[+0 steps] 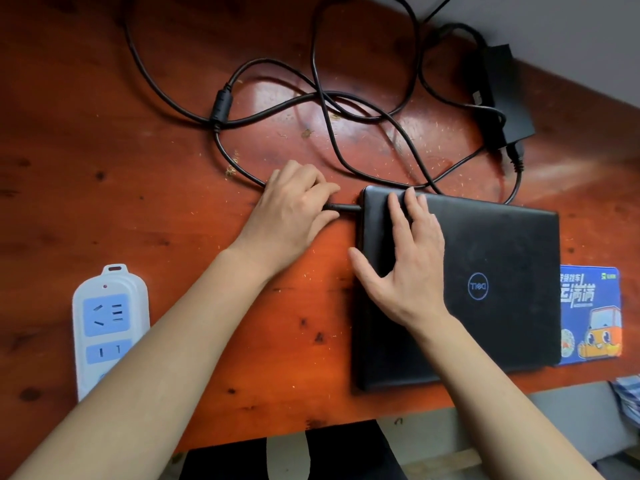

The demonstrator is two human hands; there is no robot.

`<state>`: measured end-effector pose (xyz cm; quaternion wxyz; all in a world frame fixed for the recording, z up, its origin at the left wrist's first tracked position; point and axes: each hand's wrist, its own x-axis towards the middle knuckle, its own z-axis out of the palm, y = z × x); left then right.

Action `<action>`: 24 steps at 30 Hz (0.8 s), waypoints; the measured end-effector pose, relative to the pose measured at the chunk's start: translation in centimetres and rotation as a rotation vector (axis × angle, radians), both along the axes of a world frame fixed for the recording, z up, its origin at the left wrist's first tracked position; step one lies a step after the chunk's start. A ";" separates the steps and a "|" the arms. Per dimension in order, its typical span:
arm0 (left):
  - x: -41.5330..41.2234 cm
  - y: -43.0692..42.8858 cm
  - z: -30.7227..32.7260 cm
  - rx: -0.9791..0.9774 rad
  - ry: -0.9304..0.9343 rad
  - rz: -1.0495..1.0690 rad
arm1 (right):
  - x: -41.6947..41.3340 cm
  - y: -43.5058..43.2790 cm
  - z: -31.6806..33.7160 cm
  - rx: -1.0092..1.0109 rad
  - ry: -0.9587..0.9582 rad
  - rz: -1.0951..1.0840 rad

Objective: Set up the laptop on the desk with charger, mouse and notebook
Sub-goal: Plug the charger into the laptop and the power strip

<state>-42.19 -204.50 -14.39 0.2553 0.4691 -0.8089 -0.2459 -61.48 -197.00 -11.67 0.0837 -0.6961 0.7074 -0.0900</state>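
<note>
Showing 1 laptop, 2 hands, 1 charger

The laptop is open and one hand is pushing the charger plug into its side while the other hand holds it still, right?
Not quite. The head view shows the laptop is closed, lid down with its logo facing up. The rest holds: the left hand pushes the charger plug into its side while the right hand rests flat on the lid.

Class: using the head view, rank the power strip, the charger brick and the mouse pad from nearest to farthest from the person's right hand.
From the right hand, resting on the laptop lid:
1. Mouse pad, on its right, tucked under the laptop's edge.
2. Charger brick, at the desk's far edge.
3. Power strip, far left, beyond the left arm.
</note>
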 end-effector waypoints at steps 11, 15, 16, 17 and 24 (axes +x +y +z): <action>-0.3 0.1 0.1 -0.146 0.013 -0.071 | -3.3 -1.3 -0.9 0.076 0.148 0.103; -0.4 0.0 0.4 -0.153 -0.006 -0.109 | -3.3 -1.3 -1.1 0.064 0.167 0.104; -0.4 -0.1 0.4 -0.152 -0.010 -0.118 | -3.3 -1.3 -1.2 0.064 0.174 0.107; -0.4 -0.2 0.4 -0.147 -0.015 -0.129 | -3.3 -1.3 -1.2 0.063 0.181 0.109; -0.5 -0.1 0.5 -0.174 -0.043 -0.145 | -3.3 -1.2 -1.2 0.055 0.192 0.104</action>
